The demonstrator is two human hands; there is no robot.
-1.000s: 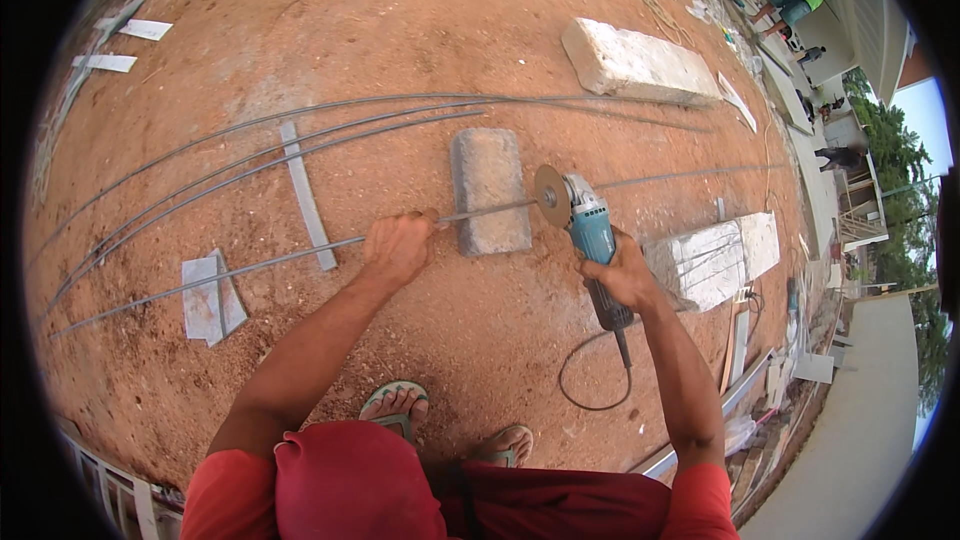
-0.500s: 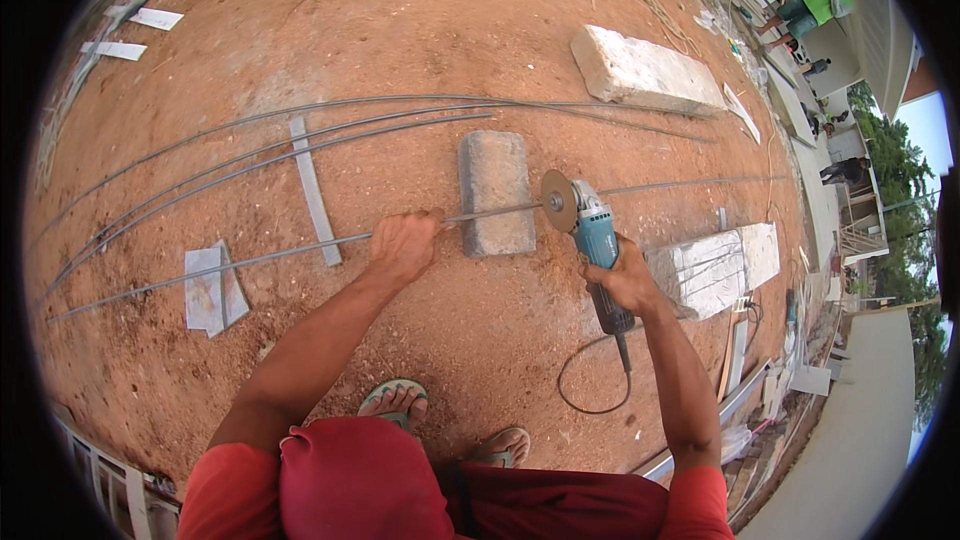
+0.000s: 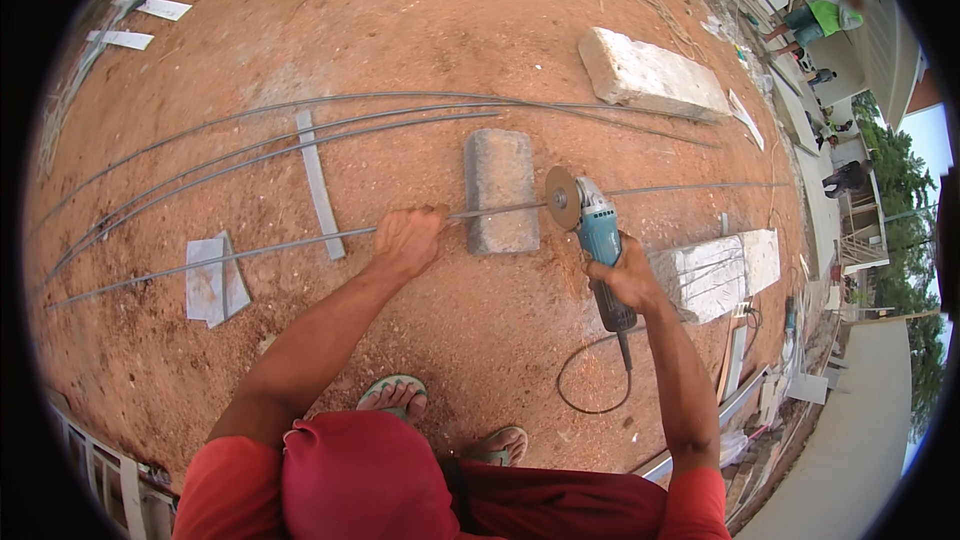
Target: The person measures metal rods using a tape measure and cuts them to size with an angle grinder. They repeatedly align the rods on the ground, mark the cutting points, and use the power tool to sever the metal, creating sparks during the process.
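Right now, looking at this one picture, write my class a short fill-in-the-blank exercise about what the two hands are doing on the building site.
1. The right hand holds a blue angle ____ with a round disc.
2. The left hand presses a long steel rod down on the ____ ground.
3. Between the hands, the rod lies across a grey concrete ____.
4. A black ____ loops from the tool's rear end over the soil.

Missing words: grinder; red dirt; block; cable

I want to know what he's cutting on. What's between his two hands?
In the head view, a grey concrete block lies between the left hand and right hand, with the steel rod across it and the grinder's disc.
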